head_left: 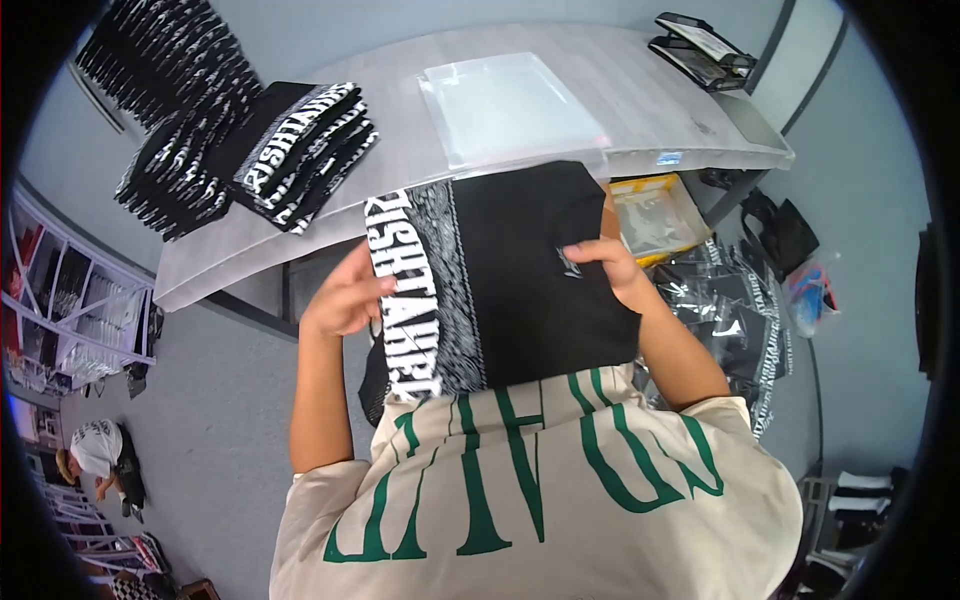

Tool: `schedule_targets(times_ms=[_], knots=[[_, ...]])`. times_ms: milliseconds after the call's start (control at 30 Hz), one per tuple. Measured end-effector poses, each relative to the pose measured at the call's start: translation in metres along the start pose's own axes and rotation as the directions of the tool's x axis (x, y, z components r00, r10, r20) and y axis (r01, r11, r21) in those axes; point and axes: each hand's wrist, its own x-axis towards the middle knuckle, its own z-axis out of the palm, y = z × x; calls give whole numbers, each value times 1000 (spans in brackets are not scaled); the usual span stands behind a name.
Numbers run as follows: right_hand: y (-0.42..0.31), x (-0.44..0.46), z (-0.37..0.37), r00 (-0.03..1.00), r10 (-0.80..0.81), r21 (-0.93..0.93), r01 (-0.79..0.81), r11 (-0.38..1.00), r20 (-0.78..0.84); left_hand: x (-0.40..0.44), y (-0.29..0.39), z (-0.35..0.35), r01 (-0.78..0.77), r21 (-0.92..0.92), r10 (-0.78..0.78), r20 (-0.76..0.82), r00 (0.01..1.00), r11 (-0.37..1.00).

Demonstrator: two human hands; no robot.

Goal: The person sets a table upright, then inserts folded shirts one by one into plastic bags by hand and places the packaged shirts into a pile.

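1 folded black shirt [535, 275] between 2 hands [350, 295] [612, 268]

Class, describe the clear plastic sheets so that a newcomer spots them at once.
Find the long grey table. Between the folded black garments at its left and the black tray rack at its right lie the plastic sheets: flat, pale and see-through, unlike either dark neighbour.

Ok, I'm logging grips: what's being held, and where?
A folded black shirt: the left hand holds its white-lettered edge, the right hand its collar end, near the label.
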Motion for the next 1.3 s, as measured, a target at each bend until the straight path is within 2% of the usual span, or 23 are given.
schedule_targets(times_ms=[67,133,200,233,267,333,367,400,467,600,667,700,833,900,1000,1033,1067,1100,1133,1200,1300], knots=[[0,-28,-3,998,19,28,-17,999,-65,11,6,24,81,119,-91,83,992,990],[3,-50,-4,992,40,48,-34,998,-120,22,8,42,113,106,-122,84,989,988],[13,-69,-5,980,-61,37,69,997,-189,27,7,55,104,91,-116,134,984,990],[21,-77,-9,954,-162,-1,167,986,-251,28,3,61,101,107,-113,111,987,989],[27,-84,-13,956,-165,-1,169,986,-245,31,-4,60,100,155,-122,140,983,983],[39,-93,-17,937,-282,62,300,952,-209,34,-14,66,82,134,-96,102,990,988],[43,-94,-7,941,-264,94,289,953,-211,36,-15,69,71,128,-87,126,988,989],[47,-94,-11,942,-262,104,288,952,-209,33,-18,76,65,112,-75,84,994,992],[50,-97,-16,954,-227,48,241,969,-198,27,-19,72,59,94,-75,184,980,994],[49,-101,1,956,-222,22,230,973,-191,21,-22,78,43,136,-62,133,989,990],[48,-104,7,900,-281,-424,124,897,-332,21,-26,76,3,-14,-1,168,986,1000],[50,-104,7,899,-284,-423,126,898,-334,20,-26,76,-3,-85,16,155,988,996],[57,-101,1,932,-361,-232,356,905,22,24,-27,74,76,-209,-60,82,995,975],[61,-100,-6,892,-408,-112,433,894,193,31,-24,74,120,-223,-93,126,988,967],[64,-98,-25,768,-479,82,495,865,425,47,-20,75,167,-231,-109,243,964,958],[69,-97,-44,768,-410,200,359,912,491,56,-17,77,226,-198,-164,288,944,954],[64,-89,-36,771,-304,221,215,951,560,64,-14,78,284,-164,-219,329,918,945],[68,-93,-21,941,-291,174,261,949,173,73,-14,82,307,-137,-244,348,905,942],[68,-96,6,936,-251,109,284,953,-246,84,-16,85,317,-63,-276,355,893,946],[70,-103,-4,949,-247,135,276,952,-198,104,-20,94,308,-22,-285,325,902,951],[76,-114,-39,966,-257,228,260,938,-43,133,-22,87,147,147,-170,159,973,978]])
